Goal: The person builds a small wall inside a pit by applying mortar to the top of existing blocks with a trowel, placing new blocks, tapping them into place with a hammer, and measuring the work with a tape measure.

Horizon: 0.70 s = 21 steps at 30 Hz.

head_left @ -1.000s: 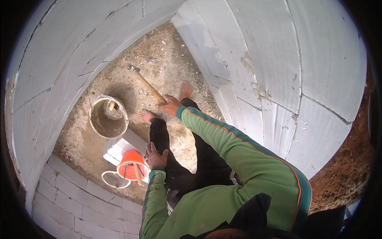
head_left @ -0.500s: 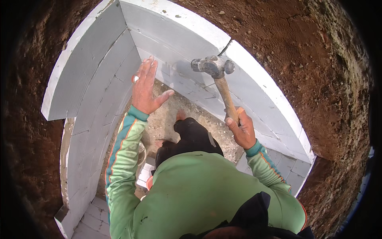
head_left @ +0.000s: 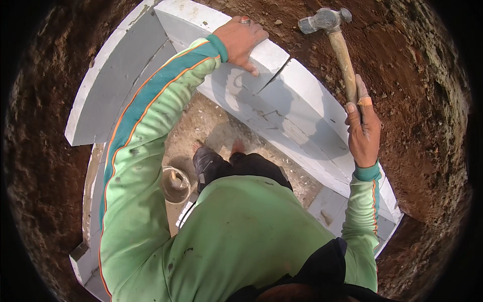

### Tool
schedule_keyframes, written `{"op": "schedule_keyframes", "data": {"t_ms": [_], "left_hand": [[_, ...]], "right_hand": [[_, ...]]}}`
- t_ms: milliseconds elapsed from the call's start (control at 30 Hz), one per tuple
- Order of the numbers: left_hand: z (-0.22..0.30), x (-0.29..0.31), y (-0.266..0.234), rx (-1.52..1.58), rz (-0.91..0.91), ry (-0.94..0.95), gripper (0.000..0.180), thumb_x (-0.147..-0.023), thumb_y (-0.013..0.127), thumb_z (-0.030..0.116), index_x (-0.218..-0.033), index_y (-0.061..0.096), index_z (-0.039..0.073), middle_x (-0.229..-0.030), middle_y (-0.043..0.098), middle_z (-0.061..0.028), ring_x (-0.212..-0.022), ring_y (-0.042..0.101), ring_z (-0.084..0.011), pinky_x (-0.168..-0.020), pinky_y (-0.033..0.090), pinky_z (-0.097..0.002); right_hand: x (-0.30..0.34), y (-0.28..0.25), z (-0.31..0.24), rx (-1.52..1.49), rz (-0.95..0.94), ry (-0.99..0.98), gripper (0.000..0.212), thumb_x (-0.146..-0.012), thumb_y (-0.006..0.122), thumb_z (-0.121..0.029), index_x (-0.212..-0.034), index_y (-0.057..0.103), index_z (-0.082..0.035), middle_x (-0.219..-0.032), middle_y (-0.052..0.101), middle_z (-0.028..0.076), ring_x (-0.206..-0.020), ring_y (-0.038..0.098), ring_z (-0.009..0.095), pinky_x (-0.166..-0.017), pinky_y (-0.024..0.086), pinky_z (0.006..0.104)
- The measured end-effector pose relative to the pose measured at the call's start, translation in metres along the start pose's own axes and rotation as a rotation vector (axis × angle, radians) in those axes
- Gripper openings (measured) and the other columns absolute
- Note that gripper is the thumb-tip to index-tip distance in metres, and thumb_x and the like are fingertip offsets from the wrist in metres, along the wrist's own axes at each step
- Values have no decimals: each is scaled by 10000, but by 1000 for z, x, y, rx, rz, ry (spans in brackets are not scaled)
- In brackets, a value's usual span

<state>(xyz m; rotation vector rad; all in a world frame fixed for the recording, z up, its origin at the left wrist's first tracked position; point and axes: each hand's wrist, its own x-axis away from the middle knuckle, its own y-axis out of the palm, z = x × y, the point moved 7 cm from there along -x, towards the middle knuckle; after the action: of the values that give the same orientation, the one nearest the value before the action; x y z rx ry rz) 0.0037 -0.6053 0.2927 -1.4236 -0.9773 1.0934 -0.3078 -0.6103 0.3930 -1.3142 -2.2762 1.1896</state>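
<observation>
Left hand [head_left: 240, 39] lies flat, open, on far block [head_left: 261, 55]; right hand [head_left: 363, 132] grips raised hammer [head_left: 336, 45]. Tapping block level; next needs controlled downward strike.

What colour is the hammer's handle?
Light tan wood on the hammer, gripped by the right hand; head view.

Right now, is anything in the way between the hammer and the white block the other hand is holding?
Nothing visible is. The hammer, gripped by the right hand, is raised over the brown soil beyond the wall. The left hand rests on top of the white block, left of the joint. Only open air lies between the hammer head and the block.
</observation>
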Motion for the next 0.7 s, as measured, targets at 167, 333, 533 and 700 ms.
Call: {"op": "schedule_keyframes", "data": {"t_ms": [167,333,533,700], "left_hand": [[-7,-2,5,93,49,48,980,-598,849,639,-1323,562,47,-1192,645,-154,-1138,629,-351,-1130,363,-531],[-10,-3,7,123,73,83,966,-596,855,631,-1321,572,59,-1191,651,-145,-1128,640,-347,-1127,367,-535],[-11,1,6,129,87,104,955,-595,863,616,-1317,576,61,-1195,659,-145,-1117,648,-343,-1107,377,-535],[-12,4,3,137,28,83,945,-597,864,616,-1309,580,63,-1185,668,-142,-1080,664,-337,-1106,379,-522]], "right_hand": [[-14,29,10,96,-199,-111,500,-1027,572,-117,-1520,487,-108,-1333,647,235,-1210,650,390,-1002,497,401],[-3,32,1,51,-169,21,496,-1023,580,-116,-1512,497,-106,-1372,624,231,-1246,634,380,-1036,484,390],[1,36,7,47,-209,152,498,-1021,576,-99,-1514,501,-110,-1321,650,242,-1224,651,367,-1027,491,393],[-1,42,5,203,-200,-124,516,-1022,578,-109,-1529,482,-104,-1284,677,235,-1099,701,344,-965,520,395]]}}
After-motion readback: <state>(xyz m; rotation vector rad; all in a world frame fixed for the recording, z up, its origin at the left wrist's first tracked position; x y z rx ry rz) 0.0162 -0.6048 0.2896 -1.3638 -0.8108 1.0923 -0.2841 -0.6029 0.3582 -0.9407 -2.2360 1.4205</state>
